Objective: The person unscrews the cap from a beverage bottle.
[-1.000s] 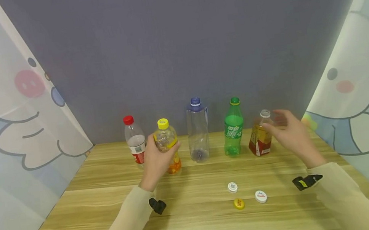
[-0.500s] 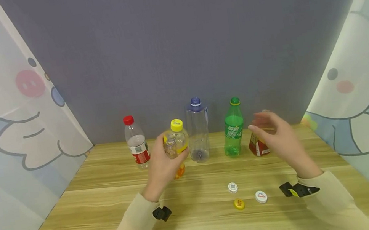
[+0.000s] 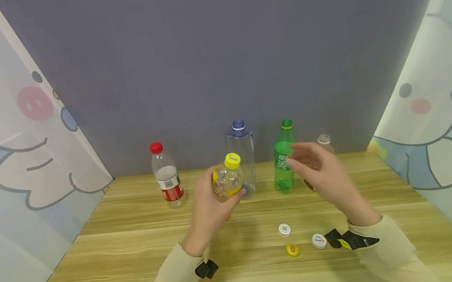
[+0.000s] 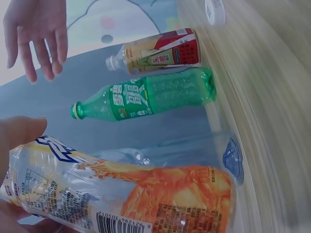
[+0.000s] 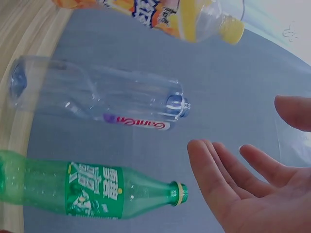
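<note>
My left hand grips a clear plastic drink bottle with a yellow cap and an orange-patterned label. In the left wrist view its lower label fills the bottom of the picture. My right hand is in the air with fingers spread and nothing in them. From the head it overlaps the green soda bottle and hides most of a capless drink bottle with a red and yellow label. Behind the held bottle stands a tall, clear, capless bottle with a bluish neck.
A red-capped bottle with a red and white label stands at the left. Nearer on the wooden table lie a white cap, a yellow cap and another white cap. A grey panel rises behind the bottles.
My left hand has carried the yellow-capped bottle to the right and nearer. My right hand has moved left, from the capless red-and-yellow-labelled bottle toward the middle.
</note>
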A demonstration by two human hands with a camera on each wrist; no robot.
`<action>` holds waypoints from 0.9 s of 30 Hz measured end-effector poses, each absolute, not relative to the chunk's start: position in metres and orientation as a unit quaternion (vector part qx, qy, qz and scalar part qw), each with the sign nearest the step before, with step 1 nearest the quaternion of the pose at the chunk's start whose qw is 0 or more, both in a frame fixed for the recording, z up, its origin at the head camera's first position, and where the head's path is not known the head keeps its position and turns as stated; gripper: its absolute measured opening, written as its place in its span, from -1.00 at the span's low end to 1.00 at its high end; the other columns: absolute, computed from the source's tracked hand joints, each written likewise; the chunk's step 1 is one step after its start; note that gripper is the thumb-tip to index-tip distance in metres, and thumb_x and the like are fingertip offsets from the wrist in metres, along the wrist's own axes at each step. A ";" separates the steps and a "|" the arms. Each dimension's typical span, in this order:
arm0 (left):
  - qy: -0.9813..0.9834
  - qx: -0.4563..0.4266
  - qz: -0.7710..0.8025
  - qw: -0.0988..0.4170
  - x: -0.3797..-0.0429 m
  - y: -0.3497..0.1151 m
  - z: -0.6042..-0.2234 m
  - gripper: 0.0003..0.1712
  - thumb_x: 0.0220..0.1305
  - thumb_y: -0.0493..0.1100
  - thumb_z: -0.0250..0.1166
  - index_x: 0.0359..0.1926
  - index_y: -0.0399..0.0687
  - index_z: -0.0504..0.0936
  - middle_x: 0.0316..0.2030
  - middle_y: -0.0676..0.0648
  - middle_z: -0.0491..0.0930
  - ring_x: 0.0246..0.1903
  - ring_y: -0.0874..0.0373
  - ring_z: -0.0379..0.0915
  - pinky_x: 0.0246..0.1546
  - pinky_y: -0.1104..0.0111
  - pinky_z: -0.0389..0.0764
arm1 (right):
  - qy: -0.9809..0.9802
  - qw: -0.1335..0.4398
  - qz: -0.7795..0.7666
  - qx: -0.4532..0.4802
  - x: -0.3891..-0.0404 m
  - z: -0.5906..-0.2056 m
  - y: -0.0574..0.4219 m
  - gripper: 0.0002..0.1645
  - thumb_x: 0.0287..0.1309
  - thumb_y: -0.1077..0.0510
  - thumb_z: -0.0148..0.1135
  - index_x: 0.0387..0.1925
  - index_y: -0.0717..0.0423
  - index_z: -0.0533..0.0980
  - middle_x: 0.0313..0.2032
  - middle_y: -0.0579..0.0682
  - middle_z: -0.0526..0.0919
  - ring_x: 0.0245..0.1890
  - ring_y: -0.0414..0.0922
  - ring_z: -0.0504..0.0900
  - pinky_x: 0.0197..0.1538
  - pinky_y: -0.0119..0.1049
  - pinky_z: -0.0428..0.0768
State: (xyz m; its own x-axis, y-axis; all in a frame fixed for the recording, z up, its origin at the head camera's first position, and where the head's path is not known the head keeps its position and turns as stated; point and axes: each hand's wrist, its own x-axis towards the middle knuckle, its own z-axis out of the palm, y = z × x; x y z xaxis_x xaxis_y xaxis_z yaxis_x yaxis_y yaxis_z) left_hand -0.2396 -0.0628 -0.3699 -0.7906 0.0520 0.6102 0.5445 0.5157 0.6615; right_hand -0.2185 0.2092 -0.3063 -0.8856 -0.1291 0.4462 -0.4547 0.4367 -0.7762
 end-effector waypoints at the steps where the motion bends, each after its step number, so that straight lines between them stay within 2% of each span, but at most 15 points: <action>1: -0.830 -0.182 -0.452 0.271 -0.239 -0.062 -0.370 -0.14 0.00 -0.05 0.64 0.28 -0.09 0.43 0.07 -0.08 0.54 0.07 -0.01 0.45 0.10 0.02 0.49 | -0.830 0.163 0.503 0.176 -0.218 -0.306 0.208 -0.46 0.43 0.06 0.22 0.32 0.22 0.42 0.06 0.17 0.65 0.00 -0.07 0.63 -0.09 -0.46 0.55; 4: -0.835 -0.191 -0.435 0.279 -0.236 -0.059 -0.370 -0.14 -0.03 -0.06 0.65 0.28 -0.05 0.44 0.06 -0.08 0.55 0.06 0.01 0.45 0.08 0.04 0.48 | -0.827 0.157 0.508 0.180 -0.216 -0.306 0.205 -0.46 0.43 0.04 0.22 0.32 0.20 0.42 0.05 0.14 0.66 -0.04 -0.13 0.65 -0.10 -0.42 0.58; 6: -0.836 -0.197 -0.427 0.282 -0.235 -0.057 -0.371 -0.13 -0.05 -0.08 0.66 0.28 -0.03 0.44 0.05 -0.07 0.55 0.04 0.02 0.44 0.07 0.06 0.48 | -0.824 0.147 0.516 0.181 -0.214 -0.305 0.202 -0.45 0.43 0.03 0.23 0.31 0.20 0.42 0.03 0.13 0.66 -0.07 -0.11 0.67 -0.11 -0.38 0.61; 8: -0.837 -0.206 -0.418 0.288 -0.234 -0.057 -0.372 -0.13 -0.06 -0.09 0.67 0.27 -0.04 0.45 0.03 -0.08 0.55 0.03 0.03 0.44 0.05 0.07 0.49 | -0.823 0.141 0.518 0.184 -0.212 -0.305 0.198 -0.45 0.42 0.02 0.23 0.31 0.18 0.42 0.02 0.12 0.67 -0.04 -0.07 0.68 0.01 -0.37 0.59; 11: -0.838 -0.217 -0.404 0.296 -0.233 -0.056 -0.373 -0.13 -0.06 -0.08 0.66 0.27 -0.04 0.44 0.02 -0.06 0.54 0.01 0.04 0.43 0.04 0.10 0.51 | -0.822 0.141 0.518 0.188 -0.209 -0.304 0.194 -0.48 0.42 0.04 0.23 0.30 0.16 0.44 0.01 0.11 0.68 -0.02 -0.01 0.67 0.03 -0.35 0.59; 17: -0.840 -0.237 -0.371 0.317 -0.232 -0.054 -0.376 -0.08 -0.10 -0.08 0.68 0.29 -0.07 0.46 -0.01 -0.08 0.54 -0.04 0.04 0.45 -0.03 0.11 0.57 | -0.821 0.142 0.518 0.197 -0.206 -0.304 0.187 -0.51 0.41 0.08 0.24 0.29 0.14 0.46 -0.01 0.08 0.69 0.01 -0.03 0.65 0.09 -0.30 0.56; 27: -0.838 -0.270 -0.309 0.358 -0.230 -0.052 -0.379 0.02 -0.18 -0.04 0.72 0.33 -0.10 0.44 -0.02 -0.12 0.54 -0.03 -0.02 0.48 -0.03 0.11 0.57 | -0.807 0.117 0.539 0.213 -0.207 -0.309 0.183 -0.54 0.42 0.13 0.23 0.26 0.20 0.45 -0.14 0.14 0.71 -0.25 -0.08 0.73 -0.08 -0.26 0.68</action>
State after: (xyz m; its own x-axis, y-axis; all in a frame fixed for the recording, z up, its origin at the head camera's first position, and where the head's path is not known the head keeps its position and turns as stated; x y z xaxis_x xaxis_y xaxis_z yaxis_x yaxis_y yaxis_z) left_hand -0.2301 -0.0518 -0.3795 -0.5968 0.2313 0.7683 0.6751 0.6622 0.3250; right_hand -0.2066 0.1831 -0.3088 -0.8818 -0.2183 0.4181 -0.4699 0.3288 -0.8192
